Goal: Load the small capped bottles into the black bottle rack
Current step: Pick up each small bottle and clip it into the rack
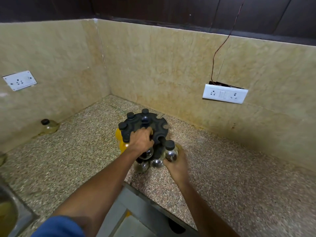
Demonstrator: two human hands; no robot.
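The round black bottle rack [154,124] stands on the speckled counter near the corner. Three capped bottles hang in its far-left slots, among them one with yellow contents [119,135]. My left hand [141,140] grips the rack's top disc at its near edge. My right hand [177,161] holds a small clear bottle with a black cap [170,151] upright beside the rack's near-right slot. More small bottles [156,162] sit low at the rack's near side, partly hidden by my hands.
A lone capped bottle [47,126] stands against the left wall. Switch plates sit on the left wall [19,80] and the right wall [224,93]. The counter edge [153,202] runs below my arms. A metal vessel [6,207] is at the lower left.
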